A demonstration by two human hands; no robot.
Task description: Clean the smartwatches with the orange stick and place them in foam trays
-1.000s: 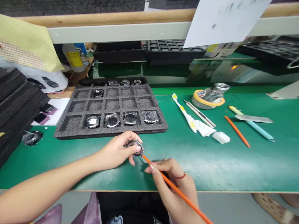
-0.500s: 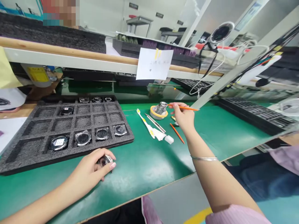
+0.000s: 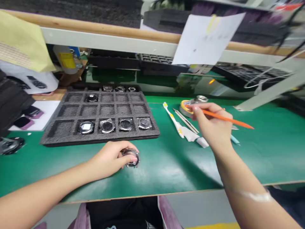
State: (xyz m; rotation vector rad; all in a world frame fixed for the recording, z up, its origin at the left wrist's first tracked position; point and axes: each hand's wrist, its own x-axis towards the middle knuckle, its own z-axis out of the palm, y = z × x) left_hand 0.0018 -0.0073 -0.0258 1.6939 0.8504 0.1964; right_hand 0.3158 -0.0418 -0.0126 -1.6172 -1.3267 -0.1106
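Note:
My left hand (image 3: pixel 114 159) is closed around a round watch case (image 3: pixel 132 163), thumb across its face, low over the green bench top. My right hand (image 3: pixel 214 124) pinches an orange stick (image 3: pixel 233 121), its left end beside a yellow-rimmed roll of tape (image 3: pixel 184 108). Behind my right fingers stands a small metal-topped pot (image 3: pixel 201 99), partly hidden. A white and yellow toothbrush (image 3: pixel 173 119) lies left of that hand, along with a thin pointed tool (image 3: pixel 186 121) and a crumpled white wipe (image 3: pixel 190 135).
A grey foam tray (image 3: pixel 105 135) with several film-wrapped watches (image 3: pixel 107 125) lies behind my left hand. Phone-like pieces (image 3: pixel 23 122) and a dark watch part (image 3: pixel 10 144) are at the left. A shelf rail (image 3: pixel 107 41) with a hanging paper sheet (image 3: pixel 207 41) crosses above; a slanted post (image 3: pixel 269 86) stands at the right.
The view has tipped down and shifted left. My right hand has drawn the orange stick back from the metal-topped pot. My left hand still holds the watch case, its face now more toward me.

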